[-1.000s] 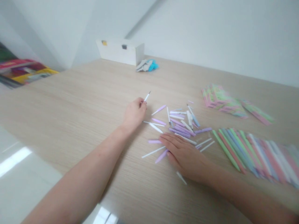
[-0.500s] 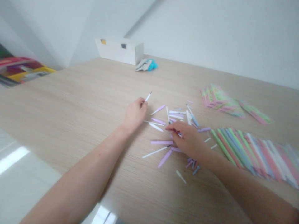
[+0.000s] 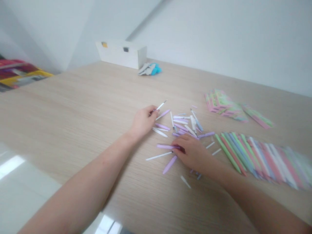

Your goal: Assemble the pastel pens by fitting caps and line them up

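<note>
Head view: on the pale wood-grain worktop (image 3: 73, 107), a striped row of smooth pastel plastic pens (image 3: 253, 159) lies just beside a loose scatter of lilac and white pens (image 3: 185, 128). The left hand (image 3: 143, 122) pinches a slim white pen (image 3: 161, 105); the right hand (image 3: 192, 152) curls its fingers (image 3: 180, 141) at a lilac pen (image 3: 165, 146), grip unclear.

Bare left forearm (image 3: 90, 172) stretched diagonally from lower left, left hand (image 3: 143, 122) curled, fingertips pinched together; bare right forearm (image 3: 258, 198) angled from lower right, right hand (image 3: 192, 154) low, palm down, fingers curled forward.
</note>
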`<action>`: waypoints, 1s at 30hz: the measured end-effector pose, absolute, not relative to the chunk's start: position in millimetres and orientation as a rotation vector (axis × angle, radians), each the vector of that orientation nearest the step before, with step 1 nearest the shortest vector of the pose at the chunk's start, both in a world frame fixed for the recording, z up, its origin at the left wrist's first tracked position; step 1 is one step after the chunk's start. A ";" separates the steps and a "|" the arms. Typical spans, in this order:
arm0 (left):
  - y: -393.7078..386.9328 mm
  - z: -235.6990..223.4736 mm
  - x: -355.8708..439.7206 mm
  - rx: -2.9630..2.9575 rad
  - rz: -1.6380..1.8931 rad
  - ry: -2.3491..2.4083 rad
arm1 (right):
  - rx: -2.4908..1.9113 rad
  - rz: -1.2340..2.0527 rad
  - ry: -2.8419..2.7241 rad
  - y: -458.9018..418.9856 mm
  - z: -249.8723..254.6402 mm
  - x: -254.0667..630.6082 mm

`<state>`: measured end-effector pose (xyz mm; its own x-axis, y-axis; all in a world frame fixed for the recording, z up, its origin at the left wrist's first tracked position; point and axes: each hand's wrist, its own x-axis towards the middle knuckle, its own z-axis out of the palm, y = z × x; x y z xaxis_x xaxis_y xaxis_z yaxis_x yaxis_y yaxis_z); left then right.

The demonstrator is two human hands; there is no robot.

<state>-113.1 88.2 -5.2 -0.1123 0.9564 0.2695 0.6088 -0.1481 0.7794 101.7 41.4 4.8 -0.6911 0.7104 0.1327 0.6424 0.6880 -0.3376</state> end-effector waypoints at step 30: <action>93.8 0.7 -128.3 1.447 1.411 1.694 | -0.968 0.179 -2.774 29.1 -7.7 98.3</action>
<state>-128.3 93.8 0.7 -0.3107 0.9197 0.2400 0.4026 -0.1014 0.9097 98.3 29.1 -7.7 -0.7662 0.6259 0.1457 0.6019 0.7784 -0.1784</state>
